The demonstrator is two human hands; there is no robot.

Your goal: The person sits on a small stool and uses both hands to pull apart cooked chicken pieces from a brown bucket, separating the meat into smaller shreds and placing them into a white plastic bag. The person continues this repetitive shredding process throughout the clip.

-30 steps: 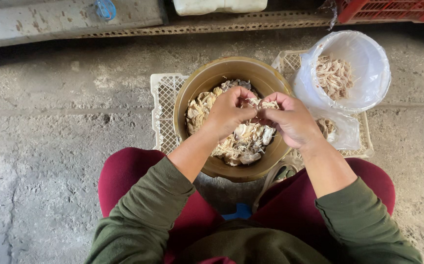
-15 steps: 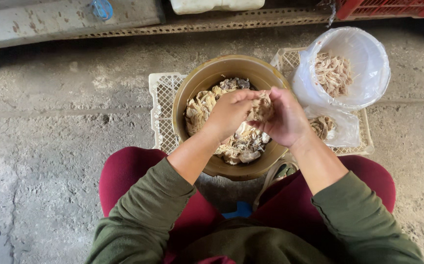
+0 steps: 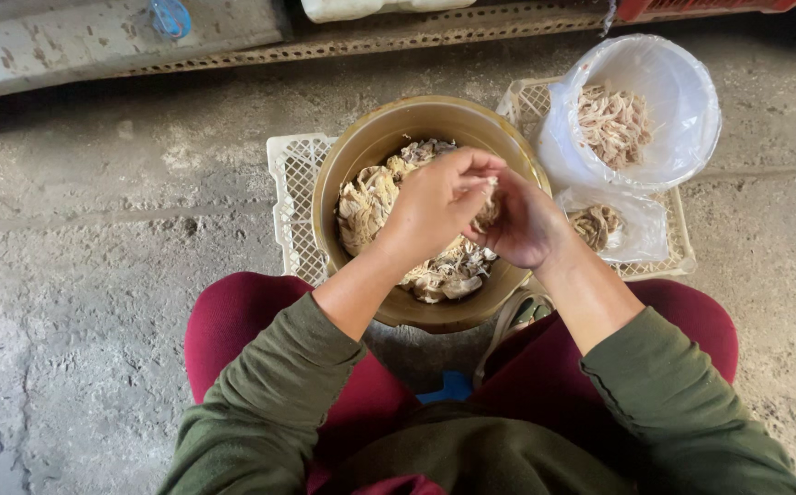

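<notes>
1. A round, dull-gold metal bowl (image 3: 375, 151) stands on a white lattice plastic crate (image 3: 292, 197) set on rough grey concrete floor (image 3: 95, 275); it holds a heap of pale, frilly, layered mushrooms (image 3: 370, 197).
2. At two o'clock from the bowl, a clear, crinkled plastic bag (image 3: 664, 101) holds shredded pale strips (image 3: 611, 121).
3. Both forearms, in rolled olive-green sleeves (image 3: 274, 394), angle inward above the bowl's centre.
4. The left hand (image 3: 435, 206) curls, its fingertips pinching a small pale mushroom piece (image 3: 487, 213); the right hand (image 3: 525, 225) cups against it, its fingers closed on the same piece.
5. The piece sits between the two hands, just above the heap.
</notes>
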